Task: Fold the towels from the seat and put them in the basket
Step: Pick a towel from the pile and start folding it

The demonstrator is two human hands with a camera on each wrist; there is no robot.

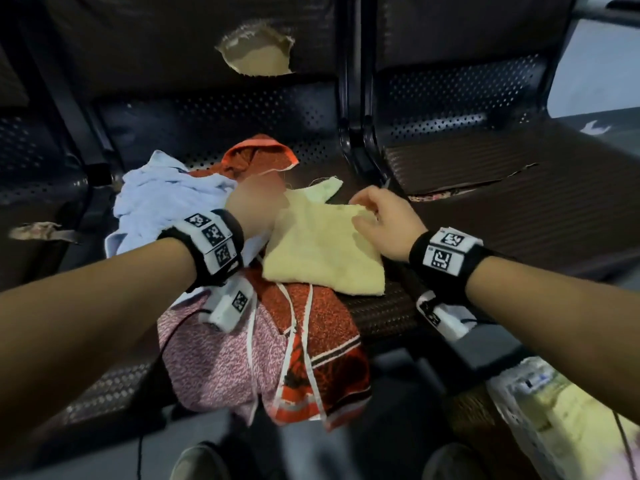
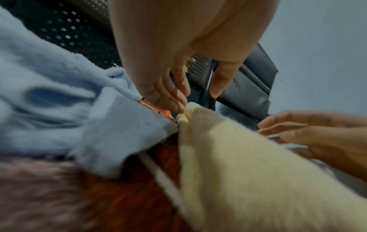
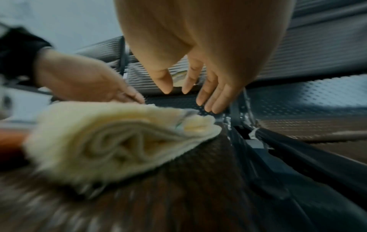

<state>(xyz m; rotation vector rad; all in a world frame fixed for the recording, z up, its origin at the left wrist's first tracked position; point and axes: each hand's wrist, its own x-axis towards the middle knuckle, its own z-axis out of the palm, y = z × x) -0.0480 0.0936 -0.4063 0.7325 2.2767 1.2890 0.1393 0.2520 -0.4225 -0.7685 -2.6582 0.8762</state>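
A folded yellow towel (image 1: pixel 325 251) lies on the dark perforated seat (image 1: pixel 377 311), partly over a red patterned towel (image 1: pixel 311 327). My left hand (image 1: pixel 258 199) is at its far left corner; in the left wrist view its straight fingers (image 2: pixel 176 102) touch that corner of the yellow towel (image 2: pixel 248 172), thumb apart. My right hand (image 1: pixel 363 211) is at the far right corner. In the right wrist view the right hand (image 3: pixel 187 98) has straight fingers just past the edge of the folded towel (image 3: pixel 109 138). A white basket (image 1: pixel 512 410) at lower right holds a yellow cloth.
A crumpled light blue towel (image 1: pixel 166 199) and a pink speckled towel (image 1: pixel 214 358) lie left of the yellow one. A black armrest post (image 1: pixel 356 147) divides this seat from the one to the right. The backrest (image 1: pixel 173 46) has a torn hole (image 1: pixel 258 53).
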